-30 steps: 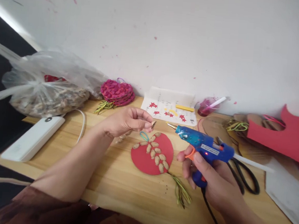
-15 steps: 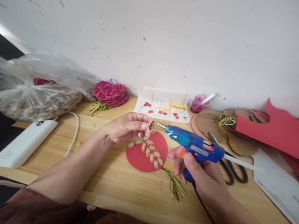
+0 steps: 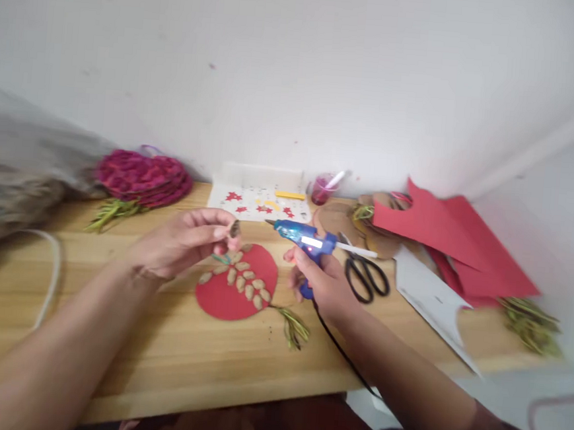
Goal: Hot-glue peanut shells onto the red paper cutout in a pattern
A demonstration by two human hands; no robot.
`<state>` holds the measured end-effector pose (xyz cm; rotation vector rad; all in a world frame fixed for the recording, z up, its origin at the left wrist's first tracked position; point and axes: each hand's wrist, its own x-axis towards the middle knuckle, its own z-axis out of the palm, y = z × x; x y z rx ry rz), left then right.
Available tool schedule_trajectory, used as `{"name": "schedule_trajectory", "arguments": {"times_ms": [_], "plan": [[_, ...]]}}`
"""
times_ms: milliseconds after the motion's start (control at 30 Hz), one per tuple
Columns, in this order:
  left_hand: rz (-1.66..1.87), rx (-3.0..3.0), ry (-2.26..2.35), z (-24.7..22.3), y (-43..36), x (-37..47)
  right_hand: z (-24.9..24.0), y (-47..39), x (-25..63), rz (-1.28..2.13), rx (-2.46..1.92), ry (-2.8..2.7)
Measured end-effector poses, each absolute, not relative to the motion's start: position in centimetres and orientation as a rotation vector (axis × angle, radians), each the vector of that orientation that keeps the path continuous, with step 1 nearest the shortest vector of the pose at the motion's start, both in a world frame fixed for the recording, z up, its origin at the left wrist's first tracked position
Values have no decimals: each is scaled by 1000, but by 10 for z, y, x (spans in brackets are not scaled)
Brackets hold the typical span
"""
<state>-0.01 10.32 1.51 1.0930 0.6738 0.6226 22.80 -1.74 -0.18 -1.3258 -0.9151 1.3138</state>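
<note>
My left hand (image 3: pixel 200 238) pinches a small brown peanut shell (image 3: pixel 235 229) between thumb and fingertips, above the table. My right hand (image 3: pixel 322 277) is wrapped round a blue glue gun (image 3: pixel 293 231), with a white glue stick (image 3: pixel 358 249) out of its back end. The gun's nozzle points left toward the shell, with a gap between them. Below my hands lies a red disc (image 3: pixel 215 302), bearing several tan shells (image 3: pixel 248 291) in a leaf-like pattern. A green-yellow tassel (image 3: pixel 294 328) hangs off its right edge.
Black-handled scissors (image 3: pixel 367 279) lie right of the gun, near red sheets (image 3: pixel 464 242) and white board (image 3: pixel 429 299). Behind are a paper (image 3: pixel 218 208) with red stars and a cup of pink paint (image 3: pixel 322 191). Magenta discs (image 3: pixel 143 177) and a plastic bag (image 3: pixel 11 187) stand left.
The view has swung to the right, so the scene sits further left and more of the right side shows. Both hands keep their hold; the glue gun stays pointed toward the shell.
</note>
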Motion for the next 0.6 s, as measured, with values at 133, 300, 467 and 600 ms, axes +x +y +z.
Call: {"name": "schedule_trajectory", "arguments": {"times_ms": [133, 300, 467, 600], "plan": [[638, 1156, 712, 24, 100, -1, 4, -36, 231, 1238, -1366, -796], [617, 1179, 688, 30, 93, -1, 14, -86, 258, 1005, -1395, -516], [588, 1157, 677, 25, 91, 3, 23, -122, 319, 862, -1412, -236], [556, 1152, 673, 21, 91, 5, 32, -141, 354, 815, -1419, -150]]}}
